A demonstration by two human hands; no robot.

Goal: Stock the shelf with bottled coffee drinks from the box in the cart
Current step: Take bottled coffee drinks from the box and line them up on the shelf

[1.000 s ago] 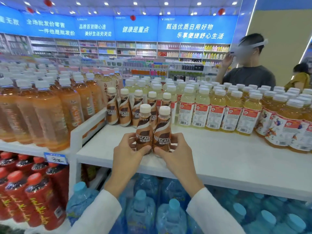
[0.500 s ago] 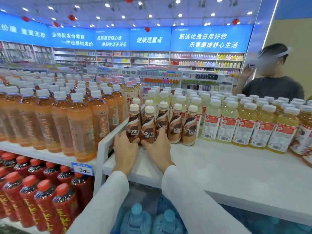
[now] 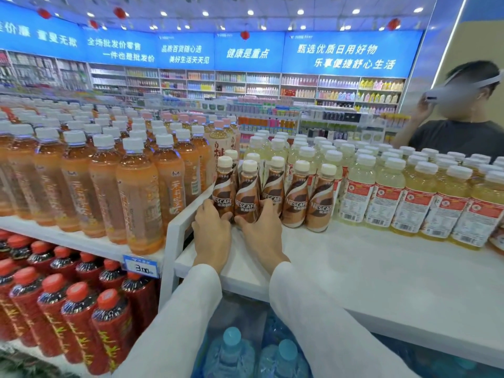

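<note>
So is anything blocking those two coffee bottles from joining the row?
Nothing visible. The left hand grips one coffee bottle and the right hand its neighbour, both upright and in line with the other coffee bottles on the shelf. More stand behind them.

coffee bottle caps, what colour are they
Cream-white caps on the brown plastic coffee bottles, head view.

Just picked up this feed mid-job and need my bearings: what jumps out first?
The left hand and right hand each grip one of the brown coffee bottles at the left end of the white shelf. Orange drink bottles pack the shelf to the left; pale yellow drinks stand to the right.
</note>
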